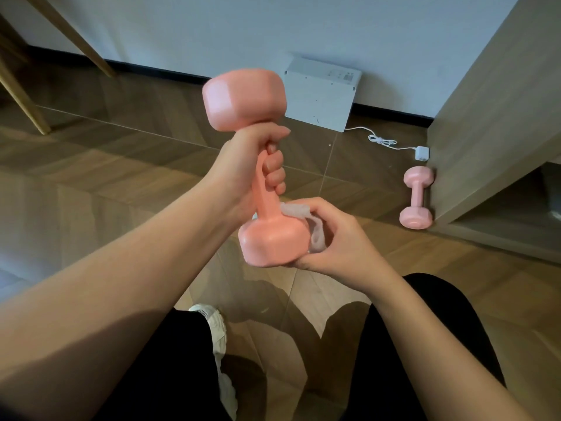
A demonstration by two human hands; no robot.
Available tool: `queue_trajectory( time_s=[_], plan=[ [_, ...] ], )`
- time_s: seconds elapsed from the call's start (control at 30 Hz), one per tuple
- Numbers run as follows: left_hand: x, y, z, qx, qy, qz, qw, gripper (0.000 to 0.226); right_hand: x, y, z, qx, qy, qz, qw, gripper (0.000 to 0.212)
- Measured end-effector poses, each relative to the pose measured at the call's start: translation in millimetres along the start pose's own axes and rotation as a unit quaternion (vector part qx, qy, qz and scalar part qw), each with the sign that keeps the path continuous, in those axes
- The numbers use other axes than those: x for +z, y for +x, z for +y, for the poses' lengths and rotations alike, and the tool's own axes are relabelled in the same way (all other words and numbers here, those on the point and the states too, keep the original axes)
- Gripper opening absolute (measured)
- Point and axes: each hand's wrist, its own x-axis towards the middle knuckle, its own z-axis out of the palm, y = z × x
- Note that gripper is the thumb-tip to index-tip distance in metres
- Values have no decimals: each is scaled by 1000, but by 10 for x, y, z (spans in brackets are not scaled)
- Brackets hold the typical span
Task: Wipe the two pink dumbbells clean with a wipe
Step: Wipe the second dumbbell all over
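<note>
Above the wooden floor (91, 183), the left hand (243, 165) grasps one pink dumbbell (258, 165) upright by its handle, exposing its lower head to the wipe (306, 226) clutched in the right hand (337, 238), while the second dumbbell (416, 197) lies beside the cabinet (498, 117).

A room in a home: wood-patterned floor (91, 183), a pale wall (394, 41) with dark skirting (151, 69), slanted wooden furniture legs (74, 34) far left, a wood-finish cabinet (491, 117) on the right with a pink dumbbell (416, 197) on the floor against it, and a flat white appliance (318, 95) leaning on the far wall
</note>
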Motion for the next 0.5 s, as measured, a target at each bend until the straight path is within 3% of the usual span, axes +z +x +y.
queue_trajectory(
  time_s=[0.17, 0.27, 0.33, 0.5],
  plan=[
    [75, -74, 50, -20, -85, -96, 991, 35, -66, -1, -9, 4, 118, -37, 992, 71],
    [111, -67, 66, -38, -137, -92, 986, 34, -49, -10, -70, -5, 188, -18, 982, 65],
    [115, -41, 65, -50, -142, -69, 986, 36, -61, -31, -86, -13, 149, 12, 989, 66],
    [81, 16, 7, -34, -32, 8, 999, 35, -86, -74, -128, -57, -101, 69, 991, 57]
  ],
)
